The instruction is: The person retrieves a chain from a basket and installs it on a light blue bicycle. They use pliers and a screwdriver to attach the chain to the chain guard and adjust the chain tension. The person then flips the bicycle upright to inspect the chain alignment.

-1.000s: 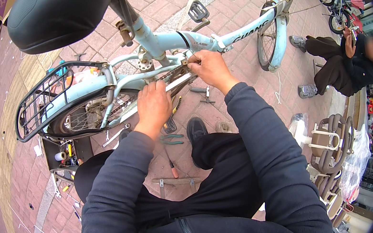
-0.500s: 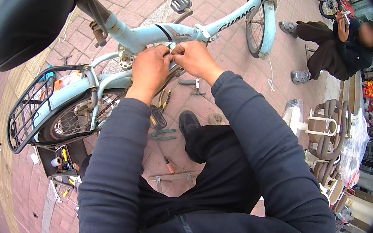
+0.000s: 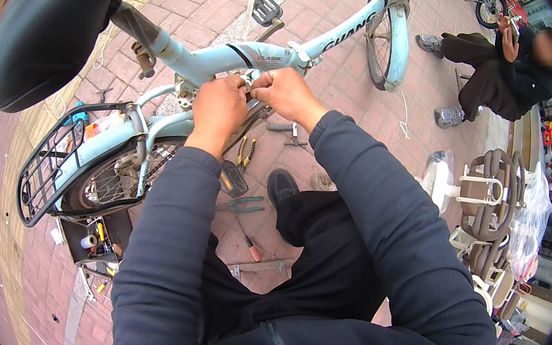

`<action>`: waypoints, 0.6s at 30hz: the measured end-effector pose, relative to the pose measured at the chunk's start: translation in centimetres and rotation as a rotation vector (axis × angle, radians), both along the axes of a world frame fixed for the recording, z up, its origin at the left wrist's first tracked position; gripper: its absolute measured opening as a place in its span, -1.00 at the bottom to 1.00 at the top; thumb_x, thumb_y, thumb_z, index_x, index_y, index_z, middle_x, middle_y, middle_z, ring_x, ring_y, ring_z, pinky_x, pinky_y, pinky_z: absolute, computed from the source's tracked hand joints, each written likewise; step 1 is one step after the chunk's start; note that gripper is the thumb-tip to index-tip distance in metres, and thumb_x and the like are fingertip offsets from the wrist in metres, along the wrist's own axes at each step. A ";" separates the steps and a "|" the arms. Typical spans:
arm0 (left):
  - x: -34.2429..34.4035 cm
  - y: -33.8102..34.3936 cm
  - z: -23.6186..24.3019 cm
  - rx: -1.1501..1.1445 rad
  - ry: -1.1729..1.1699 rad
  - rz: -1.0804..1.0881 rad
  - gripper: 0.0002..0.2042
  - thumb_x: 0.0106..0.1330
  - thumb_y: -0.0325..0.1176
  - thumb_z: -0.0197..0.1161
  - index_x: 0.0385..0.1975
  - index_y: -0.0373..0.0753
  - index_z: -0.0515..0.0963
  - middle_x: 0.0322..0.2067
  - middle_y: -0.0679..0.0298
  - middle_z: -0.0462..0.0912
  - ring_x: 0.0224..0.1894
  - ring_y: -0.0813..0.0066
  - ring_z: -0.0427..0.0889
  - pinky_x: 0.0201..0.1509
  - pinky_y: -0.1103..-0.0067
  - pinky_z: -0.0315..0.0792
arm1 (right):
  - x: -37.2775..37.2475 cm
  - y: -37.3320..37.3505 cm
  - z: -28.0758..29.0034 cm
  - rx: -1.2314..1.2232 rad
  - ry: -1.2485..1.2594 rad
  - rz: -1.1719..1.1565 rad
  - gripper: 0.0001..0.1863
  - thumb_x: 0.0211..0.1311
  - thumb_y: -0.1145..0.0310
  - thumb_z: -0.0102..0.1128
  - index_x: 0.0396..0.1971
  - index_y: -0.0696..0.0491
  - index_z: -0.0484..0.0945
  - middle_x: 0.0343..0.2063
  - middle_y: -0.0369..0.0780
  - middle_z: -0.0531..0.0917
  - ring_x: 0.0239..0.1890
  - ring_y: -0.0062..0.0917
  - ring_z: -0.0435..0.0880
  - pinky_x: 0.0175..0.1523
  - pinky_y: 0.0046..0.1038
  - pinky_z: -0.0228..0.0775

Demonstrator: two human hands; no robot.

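Observation:
In front of me stands a light blue bicycle (image 3: 213, 60) with a black saddle (image 3: 46, 42) and a black rear rack (image 3: 50, 163). My left hand (image 3: 218, 110) is closed against the frame near the crank area, its fingers curled. Close beside it, my right hand (image 3: 286, 94) pinches with thumb and index finger at the same spot. Whatever sits between the fingertips is too small and covered to make out. A black pedal (image 3: 266, 10) sticks out on the far side of the frame, and the other pedal (image 3: 233, 179) hangs below my left hand.
Green-handled pliers (image 3: 245, 205), yellow-handled pliers (image 3: 246, 152) and a red-handled screwdriver (image 3: 252, 249) lie on the brick paving. An open toolbox (image 3: 96, 236) is at left. Brown-and-cream child seats (image 3: 486, 194) are stacked at right. A person (image 3: 500, 71) sits at the far right.
My hands stay at the same place on the frame, with fingertips slightly farther apart. The whole view has shifted a little.

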State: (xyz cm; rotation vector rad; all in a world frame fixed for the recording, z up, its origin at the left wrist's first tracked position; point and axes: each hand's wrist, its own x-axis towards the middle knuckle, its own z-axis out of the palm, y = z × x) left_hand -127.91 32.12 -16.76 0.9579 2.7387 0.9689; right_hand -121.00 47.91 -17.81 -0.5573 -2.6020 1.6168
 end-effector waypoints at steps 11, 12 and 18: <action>-0.1 0.1 0.3 0.081 0.244 -0.214 -0.95 0.21 -0.43 0.23 -0.42 -0.16 0.63 -0.38 0.21 0.57 -0.23 0.11 0.65 -0.21 0.23 0.55 | -0.2 0.0 -0.1 0.034 -0.033 -0.043 -0.82 0.11 0.35 0.40 -0.37 0.16 0.75 -0.45 -0.11 0.78 -0.36 -0.34 0.77 -0.18 -0.35 0.54; -0.2 0.1 0.4 0.065 0.267 -0.232 -0.95 0.20 -0.44 0.22 -0.43 -0.17 0.62 -0.38 0.21 0.57 -0.23 0.12 0.65 -0.21 0.23 0.55 | -0.2 0.0 -0.1 0.036 -0.037 -0.040 -0.82 0.11 0.35 0.41 -0.37 0.17 0.75 -0.46 -0.11 0.77 -0.37 -0.36 0.76 -0.19 -0.35 0.54; -0.2 0.0 0.2 0.041 0.239 -0.216 -0.96 0.23 -0.44 0.20 -0.40 -0.18 0.58 -0.33 0.19 0.57 -0.18 0.10 0.65 -0.19 0.20 0.55 | -0.2 0.3 -0.2 -0.028 -0.005 -0.013 -0.86 0.15 0.43 0.40 -0.38 0.20 0.73 -0.52 -0.29 0.73 -0.47 -0.67 0.58 -0.32 -0.49 0.43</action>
